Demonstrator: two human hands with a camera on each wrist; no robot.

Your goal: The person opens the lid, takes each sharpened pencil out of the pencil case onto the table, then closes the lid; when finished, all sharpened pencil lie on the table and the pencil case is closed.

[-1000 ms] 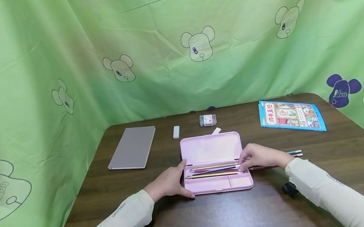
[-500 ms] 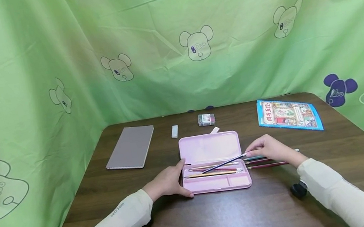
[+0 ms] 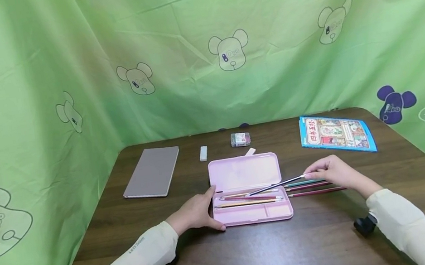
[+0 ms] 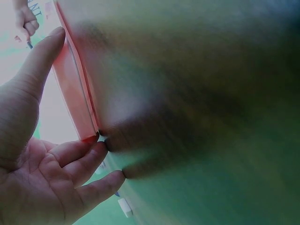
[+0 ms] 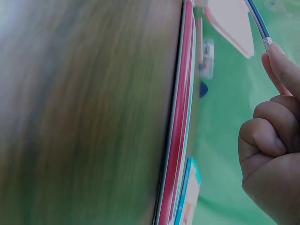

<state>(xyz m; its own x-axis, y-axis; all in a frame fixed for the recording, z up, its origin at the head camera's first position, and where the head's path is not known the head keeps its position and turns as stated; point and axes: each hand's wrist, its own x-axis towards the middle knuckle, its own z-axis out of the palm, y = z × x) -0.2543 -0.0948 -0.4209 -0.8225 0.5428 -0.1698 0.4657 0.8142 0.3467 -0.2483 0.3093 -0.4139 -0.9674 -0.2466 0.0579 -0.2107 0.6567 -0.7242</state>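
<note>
My left hand (image 3: 193, 212) rests against the left end of an open pink pencil case (image 3: 244, 172), thumb at the front corner and fingertips by the hinge. In the left wrist view its fingers are spread and nearly straight. Between thumb and forefinger, my right hand (image 3: 334, 170) pinches a dark blue striped pencil (image 3: 276, 185) by its eraser end. That pencil slants over the case's right end, its point low above the long compartment. Several pencils, a yellow one (image 3: 237, 204) among them, lie in that compartment. The small front compartments hold nothing.
Right of the case lie several pencils, including a dark red one (image 3: 314, 192). A grey notebook (image 3: 152, 172) is at the left. Behind stand a white eraser (image 3: 203, 153), a small clear box (image 3: 240, 139) and another pale block (image 3: 250, 151). A blue-edged book (image 3: 336, 133) lies back right.
My right hand has lifted the dark blue pencil out of the compartment by its eraser end and drawn it to the right. My left hand stays at the case.
</note>
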